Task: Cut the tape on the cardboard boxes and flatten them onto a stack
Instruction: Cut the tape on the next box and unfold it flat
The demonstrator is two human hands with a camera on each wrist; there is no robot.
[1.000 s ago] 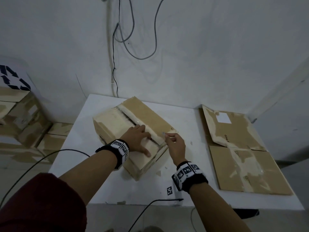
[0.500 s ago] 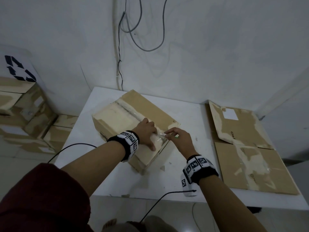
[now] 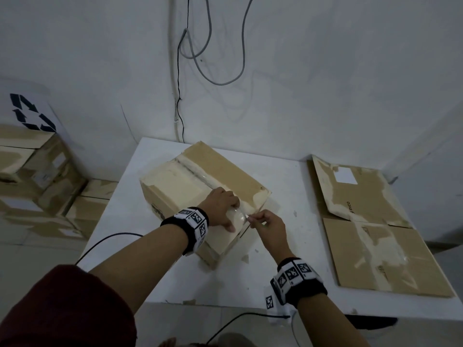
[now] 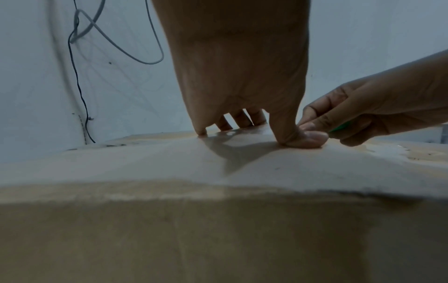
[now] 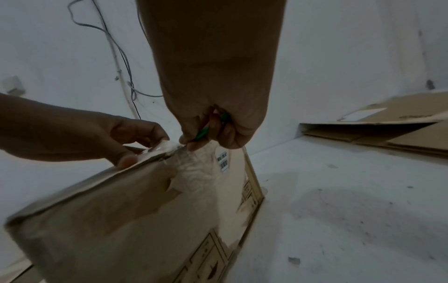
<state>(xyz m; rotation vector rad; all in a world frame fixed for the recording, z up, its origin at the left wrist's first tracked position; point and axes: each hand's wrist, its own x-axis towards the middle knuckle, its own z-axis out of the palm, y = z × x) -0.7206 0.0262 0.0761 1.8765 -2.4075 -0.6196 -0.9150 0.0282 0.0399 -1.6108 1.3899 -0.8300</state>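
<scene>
A taped cardboard box (image 3: 185,186) lies at an angle on the white table (image 3: 288,251), with a strip of clear tape (image 3: 200,174) along its top seam. My left hand (image 3: 221,205) presses down on the box top (image 4: 169,157) beside the seam, fingertips and thumb on the cardboard. At the near end of the seam my right hand (image 3: 266,225) pinches a small green-handled cutter (image 5: 203,132), its tip at the torn tape on the box edge (image 5: 174,151). The blade itself is hidden by the fingers. The green handle (image 4: 339,128) peeks out of the right hand (image 4: 363,114).
Flattened boxes (image 3: 363,221) lie stacked on the right side of the table. More taped boxes (image 3: 37,176) stand on the floor to the left. Cables (image 3: 200,58) hang on the wall behind. Wrist cables trail off the table's near edge (image 3: 225,304).
My right hand with the cutter has closed in on the left thumb at the near end of the seam. The left hand has slid slightly nearer along the box top.
</scene>
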